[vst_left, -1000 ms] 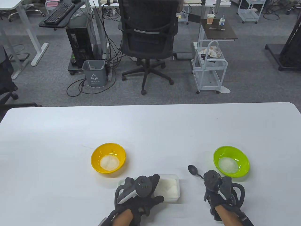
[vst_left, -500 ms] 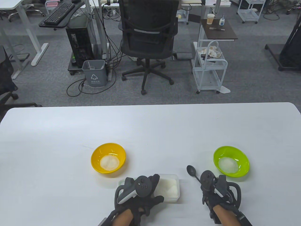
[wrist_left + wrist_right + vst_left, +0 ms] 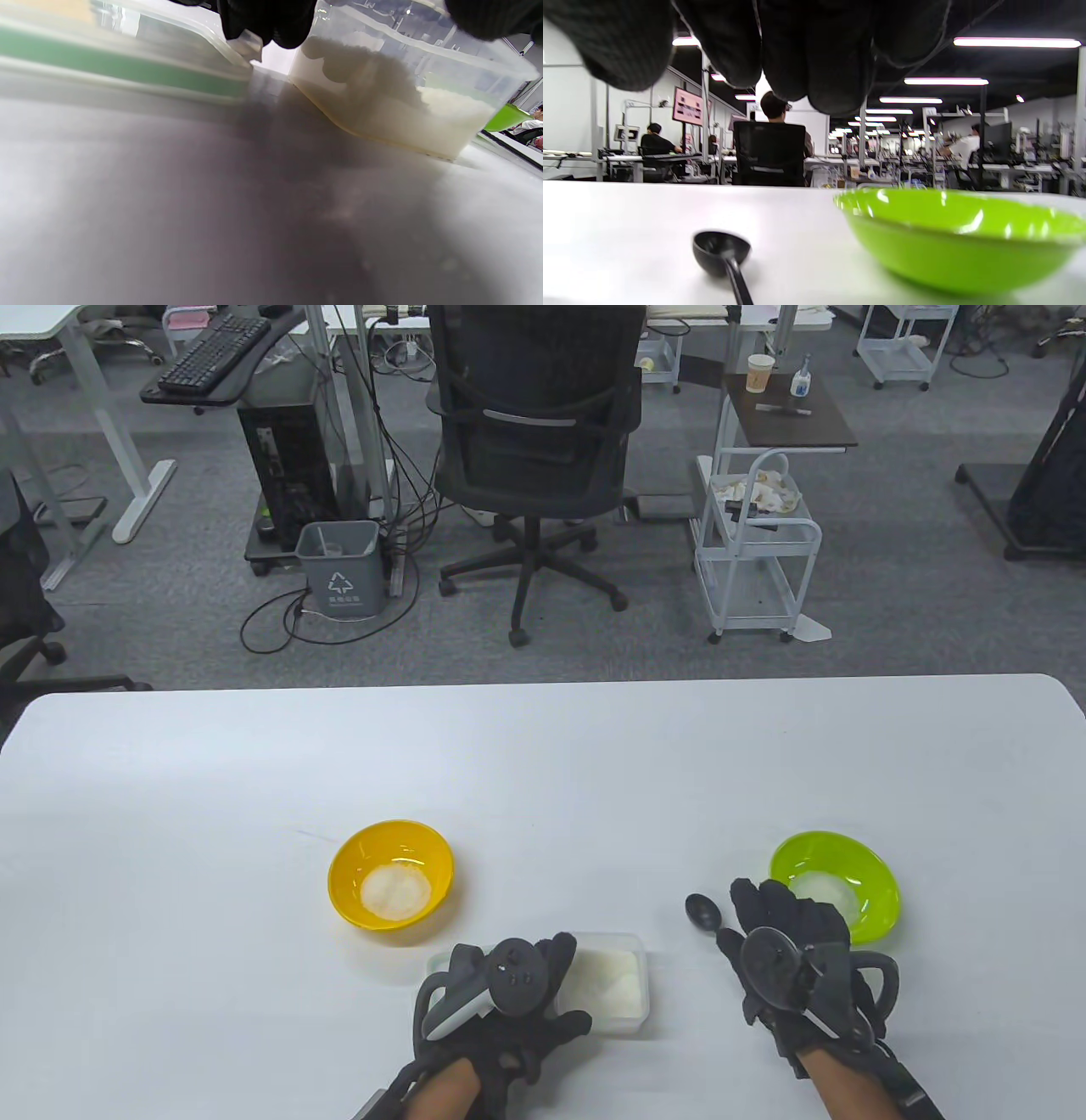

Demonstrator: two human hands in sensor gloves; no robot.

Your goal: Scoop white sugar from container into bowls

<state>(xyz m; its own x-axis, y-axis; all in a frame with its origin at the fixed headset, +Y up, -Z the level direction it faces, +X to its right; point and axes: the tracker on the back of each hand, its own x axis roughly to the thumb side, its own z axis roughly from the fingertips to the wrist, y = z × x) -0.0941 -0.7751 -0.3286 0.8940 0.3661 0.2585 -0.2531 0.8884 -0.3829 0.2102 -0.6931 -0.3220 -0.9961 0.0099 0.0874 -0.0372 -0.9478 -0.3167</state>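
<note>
A clear plastic container [image 3: 615, 984] of white sugar stands at the table's near edge; it also shows in the left wrist view [image 3: 403, 110]. My left hand [image 3: 564, 984] grips its left side, fingers [image 3: 271, 25] over the rim. A yellow bowl [image 3: 349, 891] and a green bowl [image 3: 882, 891] each hold a heap of sugar. A black spoon [image 3: 702, 911] lies on the table left of the green bowl [image 3: 958, 250]. My right hand [image 3: 751, 912] hovers open over the spoon's handle, fingers [image 3: 814, 63] spread, not holding the spoon [image 3: 721, 250].
The container's lid with a green seal [image 3: 127, 63] lies just left of the container, mostly under my left hand. The white table [image 3: 543, 763] stretches beyond the bowls. An office chair [image 3: 534, 458] and a cart [image 3: 755, 560] stand behind the table.
My right hand has let go of the spoon, opened and moved forward over it. The spoon now lies on the table. My left hand has not moved.
</note>
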